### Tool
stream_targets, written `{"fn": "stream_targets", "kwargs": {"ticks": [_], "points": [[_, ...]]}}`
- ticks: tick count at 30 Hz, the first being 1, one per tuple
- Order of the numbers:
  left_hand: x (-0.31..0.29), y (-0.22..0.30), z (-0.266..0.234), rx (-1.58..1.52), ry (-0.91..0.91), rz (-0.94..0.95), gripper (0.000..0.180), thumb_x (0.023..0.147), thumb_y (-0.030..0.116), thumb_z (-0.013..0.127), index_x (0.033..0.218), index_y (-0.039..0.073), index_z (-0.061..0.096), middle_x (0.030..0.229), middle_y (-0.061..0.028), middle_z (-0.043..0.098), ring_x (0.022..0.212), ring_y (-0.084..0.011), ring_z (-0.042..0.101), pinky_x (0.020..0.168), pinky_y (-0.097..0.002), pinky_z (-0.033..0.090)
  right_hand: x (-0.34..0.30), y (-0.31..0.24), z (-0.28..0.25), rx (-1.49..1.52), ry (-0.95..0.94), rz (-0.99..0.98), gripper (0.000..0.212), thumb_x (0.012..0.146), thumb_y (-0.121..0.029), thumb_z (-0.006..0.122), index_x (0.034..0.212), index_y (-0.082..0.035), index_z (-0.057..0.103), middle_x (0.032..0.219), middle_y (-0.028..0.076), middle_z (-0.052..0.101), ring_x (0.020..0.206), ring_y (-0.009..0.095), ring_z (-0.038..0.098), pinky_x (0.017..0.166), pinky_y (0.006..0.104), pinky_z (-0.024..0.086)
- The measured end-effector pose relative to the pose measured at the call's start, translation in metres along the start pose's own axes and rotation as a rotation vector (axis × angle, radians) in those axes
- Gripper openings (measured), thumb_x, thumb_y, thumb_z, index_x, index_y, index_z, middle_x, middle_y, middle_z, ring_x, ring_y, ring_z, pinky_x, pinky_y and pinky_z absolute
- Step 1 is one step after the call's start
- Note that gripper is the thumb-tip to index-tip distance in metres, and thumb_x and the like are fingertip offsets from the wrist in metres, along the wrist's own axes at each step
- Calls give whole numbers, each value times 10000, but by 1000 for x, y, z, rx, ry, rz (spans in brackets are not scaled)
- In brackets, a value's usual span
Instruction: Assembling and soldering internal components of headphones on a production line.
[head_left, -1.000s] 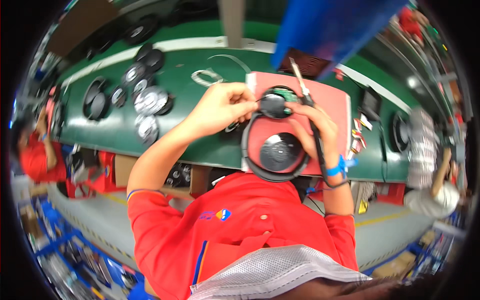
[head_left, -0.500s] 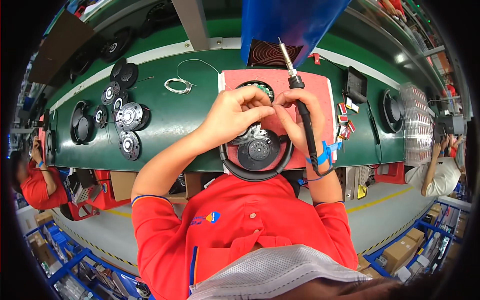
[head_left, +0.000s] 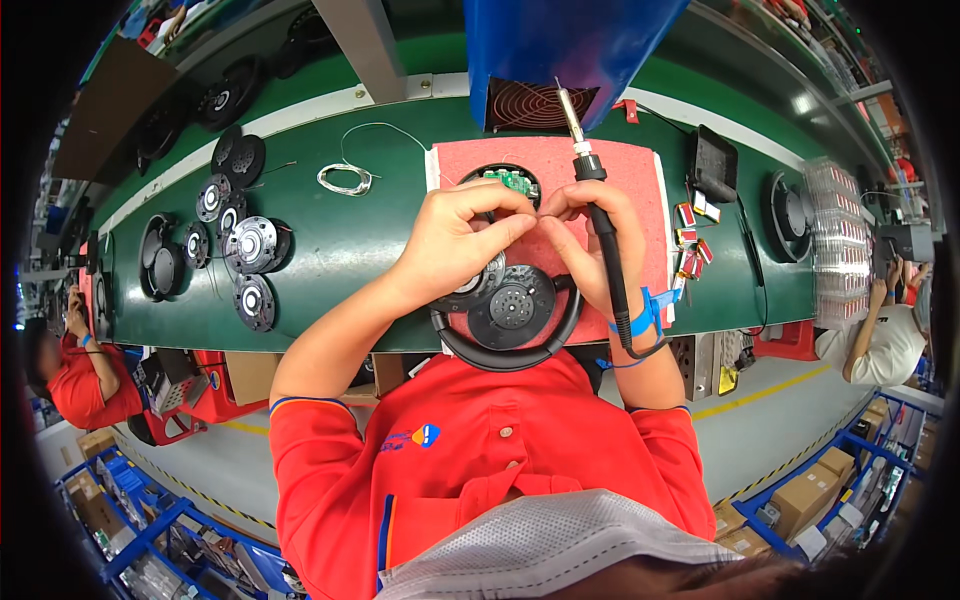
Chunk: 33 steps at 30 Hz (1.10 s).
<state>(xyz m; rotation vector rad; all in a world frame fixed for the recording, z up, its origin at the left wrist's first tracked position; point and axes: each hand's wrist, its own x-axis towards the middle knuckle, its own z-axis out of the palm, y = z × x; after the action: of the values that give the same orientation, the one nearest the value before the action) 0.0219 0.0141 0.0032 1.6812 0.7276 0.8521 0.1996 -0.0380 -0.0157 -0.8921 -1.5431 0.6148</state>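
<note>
My left hand (head_left: 465,232) is pinched closed over the middle of the pink mat, and what its fingertips hold is too small to make out. Close to those fingertips, my right hand (head_left: 600,235) also pinches thumb against finger, with a soldering iron (head_left: 605,235) lodged along it, metal tip pointing away from me. Under both hands lies a black headphone with a curved headband (head_left: 510,357). One of its ear cups shows a green circuit board (head_left: 515,182); a round black speaker plate (head_left: 512,306) lies nearer me. My left hand partly hides another round part.
Several round speaker drivers (head_left: 252,245) and another headphone (head_left: 162,258) lie left on the green bench. A coil of thin wire (head_left: 345,179) is left of the mat (head_left: 640,170). A blue fan box (head_left: 560,50) stands behind; small battery packs (head_left: 690,250) and clear stacked trays (head_left: 840,240) are right.
The headphone and mat appear shifted slightly left in view, and more of the green circuit board shows. Both hands stay fingertip to fingertip, the iron still in the right one.
</note>
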Motion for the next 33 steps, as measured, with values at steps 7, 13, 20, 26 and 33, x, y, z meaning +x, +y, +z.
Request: {"fn": "stream_targets", "kwargs": {"ticks": [7,13,20,26,33], "points": [[-2,4,2,-85,21,-58,94,821,44,653,898,-8,665,814,-30,612,689,-41,526,534,-185,399,-1,3,0,2,-4,-10,421,789,137,617,1146,-20,458,923,122,593,837,169,594,765,297,467],[-3,7,3,-80,30,-14,79,842,32,632,891,-29,646,851,-27,606,708,-41,530,564,-179,426,-2,2,3,-5,-19,-19,427,778,137,616,1145,-20,465,925,119,591,838,169,594,772,288,476],[-4,2,0,-335,28,-154,88,872,54,614,886,-30,636,861,0,592,727,-26,528,584,-169,438,1,-4,6,-128,-55,1,422,774,110,638,1139,-21,474,943,114,603,865,155,598,786,276,474],[-6,1,2,-276,25,-147,95,867,66,626,881,-28,638,837,8,592,715,-15,520,560,-164,424,-1,4,6,39,14,31,401,793,120,621,1137,-17,468,945,117,591,867,169,597,786,287,476],[-5,2,5,-129,45,-63,80,835,49,641,865,-25,636,754,-21,587,677,-40,528,525,-198,420,-2,4,4,11,4,5,399,795,134,601,1138,-14,462,935,114,575,850,172,590,780,294,475]]}}
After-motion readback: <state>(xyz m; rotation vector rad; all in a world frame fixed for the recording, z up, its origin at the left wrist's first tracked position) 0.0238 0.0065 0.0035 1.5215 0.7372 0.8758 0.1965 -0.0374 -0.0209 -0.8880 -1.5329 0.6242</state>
